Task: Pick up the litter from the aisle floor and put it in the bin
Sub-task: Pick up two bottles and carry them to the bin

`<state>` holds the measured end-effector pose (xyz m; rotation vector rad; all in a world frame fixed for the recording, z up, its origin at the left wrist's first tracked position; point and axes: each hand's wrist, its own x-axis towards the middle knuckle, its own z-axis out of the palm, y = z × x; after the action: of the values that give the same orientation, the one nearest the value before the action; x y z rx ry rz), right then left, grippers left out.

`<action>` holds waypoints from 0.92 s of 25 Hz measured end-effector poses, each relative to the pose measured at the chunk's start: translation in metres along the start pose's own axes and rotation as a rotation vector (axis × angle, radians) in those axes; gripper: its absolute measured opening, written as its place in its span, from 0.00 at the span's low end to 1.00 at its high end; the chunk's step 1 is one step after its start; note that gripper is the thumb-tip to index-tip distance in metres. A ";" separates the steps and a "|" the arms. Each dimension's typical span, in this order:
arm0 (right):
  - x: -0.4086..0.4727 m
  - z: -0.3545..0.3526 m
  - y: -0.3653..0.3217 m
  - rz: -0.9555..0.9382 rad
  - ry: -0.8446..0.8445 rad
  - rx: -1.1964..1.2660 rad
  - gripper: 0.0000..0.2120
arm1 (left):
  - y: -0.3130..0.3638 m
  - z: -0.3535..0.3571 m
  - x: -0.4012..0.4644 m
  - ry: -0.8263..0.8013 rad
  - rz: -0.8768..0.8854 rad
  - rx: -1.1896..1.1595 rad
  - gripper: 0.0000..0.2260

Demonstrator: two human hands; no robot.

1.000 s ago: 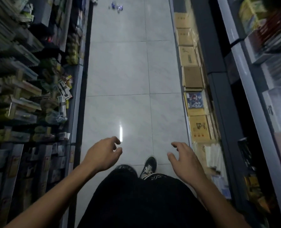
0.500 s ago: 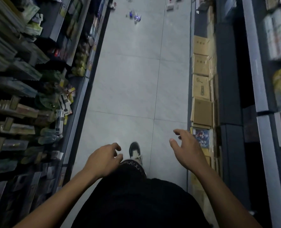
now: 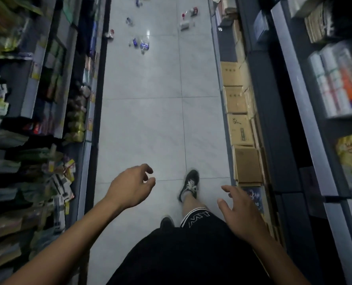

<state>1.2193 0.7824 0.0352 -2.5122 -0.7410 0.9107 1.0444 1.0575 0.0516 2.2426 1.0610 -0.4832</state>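
Several pieces of litter lie far ahead on the pale tiled aisle floor: crushed plastic bottles with blue labels [image 3: 142, 45], another bottle [image 3: 129, 21], a small can [image 3: 110, 34] by the left shelf and white and red wrappers [image 3: 186, 24] to the right. My left hand [image 3: 129, 187] hangs in front of me with loosely curled fingers and holds nothing. My right hand [image 3: 240, 210] is spread open and empty, low on the right. No bin is in view.
Stocked shelves [image 3: 47, 120] line the left side. A row of cardboard boxes [image 3: 241, 130] stands on the floor along the right shelving [image 3: 294, 120]. My right foot in a dark sneaker [image 3: 189, 185] is stepping forward on the tiles.
I have walked forward along the aisle and the view has tilted up, so more litter shows ahead. Both hands stay empty; the right one has dropped lower.
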 end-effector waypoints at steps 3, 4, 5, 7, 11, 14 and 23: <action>0.074 -0.033 -0.013 -0.001 -0.002 -0.010 0.20 | 0.026 -0.029 0.069 0.004 -0.007 -0.007 0.17; 0.101 -0.048 -0.019 -0.002 -0.010 -0.002 0.20 | 0.036 -0.040 0.089 0.000 -0.022 -0.007 0.17; 0.126 -0.061 -0.027 -0.021 -0.018 0.002 0.21 | 0.043 -0.049 0.105 -0.004 -0.037 -0.008 0.17; 0.178 -0.088 -0.049 -0.083 -0.032 -0.023 0.21 | 0.055 -0.065 0.133 0.002 -0.060 -0.015 0.17; 0.287 -0.135 -0.100 -0.187 -0.053 -0.100 0.22 | 0.063 -0.100 0.179 0.023 -0.108 -0.048 0.17; 0.366 -0.159 -0.149 -0.248 -0.054 -0.114 0.22 | 0.058 -0.128 0.220 0.007 -0.150 -0.061 0.17; 0.522 -0.189 -0.254 -0.180 -0.058 -0.102 0.22 | 0.048 -0.268 0.410 0.001 -0.127 -0.084 0.18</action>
<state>1.5986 1.2600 0.0483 -2.4644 -1.0382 0.9063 1.3510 1.4423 0.0449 2.1116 1.2073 -0.4810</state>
